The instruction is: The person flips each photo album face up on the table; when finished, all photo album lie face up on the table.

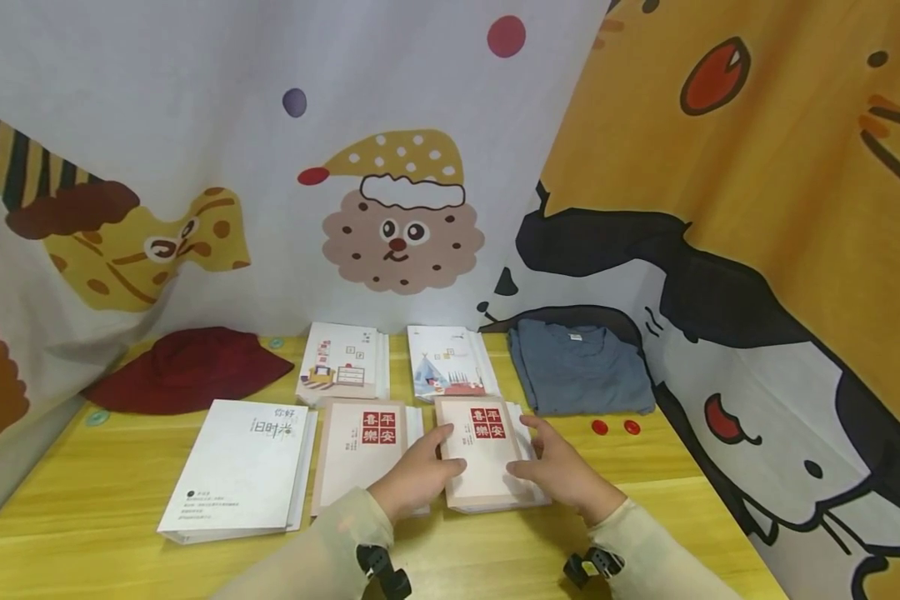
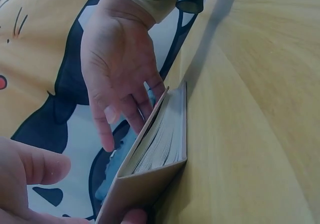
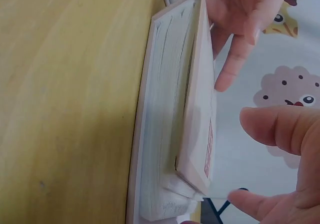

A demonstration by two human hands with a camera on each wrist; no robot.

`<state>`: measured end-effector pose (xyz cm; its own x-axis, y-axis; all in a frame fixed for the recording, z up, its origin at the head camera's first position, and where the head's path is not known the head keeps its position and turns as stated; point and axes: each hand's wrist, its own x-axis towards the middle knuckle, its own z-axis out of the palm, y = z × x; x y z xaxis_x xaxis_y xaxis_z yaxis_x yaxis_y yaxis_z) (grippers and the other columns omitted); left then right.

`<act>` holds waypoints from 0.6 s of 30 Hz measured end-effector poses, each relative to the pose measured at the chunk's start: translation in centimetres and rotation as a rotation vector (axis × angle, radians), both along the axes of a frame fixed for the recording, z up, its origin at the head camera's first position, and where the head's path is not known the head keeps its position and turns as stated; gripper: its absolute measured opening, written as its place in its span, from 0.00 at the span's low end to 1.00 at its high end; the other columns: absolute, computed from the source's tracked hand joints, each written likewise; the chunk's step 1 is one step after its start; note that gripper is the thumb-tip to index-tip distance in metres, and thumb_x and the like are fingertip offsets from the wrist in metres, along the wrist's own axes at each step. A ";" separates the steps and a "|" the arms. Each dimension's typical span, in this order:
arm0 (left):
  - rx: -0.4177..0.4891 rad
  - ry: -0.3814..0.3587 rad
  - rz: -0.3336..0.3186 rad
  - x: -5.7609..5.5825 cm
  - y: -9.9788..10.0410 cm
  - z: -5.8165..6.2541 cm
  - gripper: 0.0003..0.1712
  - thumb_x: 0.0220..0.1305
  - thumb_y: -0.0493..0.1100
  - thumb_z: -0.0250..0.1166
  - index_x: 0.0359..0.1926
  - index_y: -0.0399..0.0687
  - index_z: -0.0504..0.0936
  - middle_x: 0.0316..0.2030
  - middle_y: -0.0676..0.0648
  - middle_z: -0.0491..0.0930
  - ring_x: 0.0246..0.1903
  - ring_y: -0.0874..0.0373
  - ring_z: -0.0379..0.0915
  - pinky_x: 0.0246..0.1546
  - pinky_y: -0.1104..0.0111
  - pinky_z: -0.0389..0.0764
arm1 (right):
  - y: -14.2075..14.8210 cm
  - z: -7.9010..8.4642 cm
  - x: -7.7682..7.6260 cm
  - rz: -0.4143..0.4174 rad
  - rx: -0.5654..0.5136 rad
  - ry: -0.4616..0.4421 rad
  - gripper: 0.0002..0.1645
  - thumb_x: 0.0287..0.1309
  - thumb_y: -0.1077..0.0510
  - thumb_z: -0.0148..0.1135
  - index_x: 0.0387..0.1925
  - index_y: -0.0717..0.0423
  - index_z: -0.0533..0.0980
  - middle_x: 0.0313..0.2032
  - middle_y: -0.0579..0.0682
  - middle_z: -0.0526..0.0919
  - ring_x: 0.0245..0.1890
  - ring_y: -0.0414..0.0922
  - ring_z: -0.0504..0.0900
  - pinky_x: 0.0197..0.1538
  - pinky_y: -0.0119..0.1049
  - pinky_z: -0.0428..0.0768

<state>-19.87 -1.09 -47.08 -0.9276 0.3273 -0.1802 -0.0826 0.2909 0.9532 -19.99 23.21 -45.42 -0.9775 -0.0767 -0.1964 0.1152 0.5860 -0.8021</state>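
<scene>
A pale pink book (image 1: 477, 471) with a red four-square character print lies on the table at the front right of the group. My left hand (image 1: 412, 475) is at its left side, with thumb and fingers spread apart. On the opposite side, my right hand (image 1: 566, 471) reaches around the page edge, its thumb over the cover in the head view. Both wrist views show the thumbs raised off the cover, and the book's thick pages (image 3: 167, 109) face the right wrist camera. A matching pink book (image 1: 352, 458) lies just left, partly hidden by my left hand.
A white book (image 1: 232, 467) lies further left. Two illustrated books (image 1: 342, 360) stand in a row behind, between a dark red hat (image 1: 195, 371) and a folded blue-grey shirt (image 1: 581, 367). Red buttons (image 1: 599, 427) and teal buttons (image 1: 98, 417) lie on the yellow wooden table (image 1: 82, 517). A printed curtain (image 1: 232, 75) hangs behind.
</scene>
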 end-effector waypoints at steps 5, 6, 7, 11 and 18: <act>0.007 -0.010 -0.013 -0.1 -0.3 0.1 0.44 0.71 0.46 0.66 0.81 0.38 0.59 0.80 0.31 0.56 0.80 0.32 0.48 0.78 0.35 0.50 | -0.1 0.0 -0.3 0.014 0.010 -0.009 0.49 0.58 0.58 0.76 0.77 0.59 0.64 0.70 0.78 0.68 0.72 0.71 0.69 0.67 0.66 0.75; 0.013 -0.010 -0.017 0.0 -0.5 0.1 0.44 0.71 0.46 0.66 0.81 0.37 0.59 0.80 0.31 0.56 0.80 0.31 0.48 0.77 0.35 0.50 | -0.1 0.0 -0.4 0.014 0.010 -0.009 0.49 0.58 0.58 0.77 0.77 0.59 0.64 0.70 0.78 0.68 0.72 0.72 0.68 0.67 0.66 0.74; 0.018 -0.010 -0.020 0.1 -0.8 0.2 0.44 0.71 0.46 0.66 0.81 0.37 0.58 0.79 0.30 0.57 0.79 0.31 0.50 0.77 0.35 0.52 | 0.0 0.0 -0.5 0.013 0.013 -0.010 0.49 0.58 0.58 0.77 0.77 0.59 0.64 0.70 0.78 0.68 0.72 0.72 0.69 0.67 0.67 0.74; 0.049 0.019 -0.050 1.2 -2.4 0.9 0.44 0.72 0.46 0.65 0.81 0.35 0.57 0.77 0.27 0.60 0.73 0.30 0.64 0.70 0.36 0.67 | 0.2 0.1 -0.5 0.007 0.018 -0.006 0.47 0.60 0.57 0.76 0.77 0.59 0.65 0.72 0.75 0.68 0.71 0.72 0.69 0.67 0.67 0.73; 0.033 0.170 -0.020 3.3 -7.2 3.2 0.39 0.77 0.48 0.62 0.80 0.38 0.61 0.77 0.33 0.64 0.72 0.32 0.65 0.69 0.39 0.72 | 1.0 1.2 -1.0 0.026 0.017 0.056 0.44 0.66 0.55 0.72 0.77 0.60 0.64 0.75 0.72 0.64 0.73 0.76 0.63 0.71 0.71 0.67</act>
<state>-16.58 -8.26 -43.90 -0.9370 0.3491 -0.0103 0.0861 0.2594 0.9619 -20.94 24.22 -44.22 -0.9848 -0.0993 -0.1429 0.0549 0.6021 -0.7965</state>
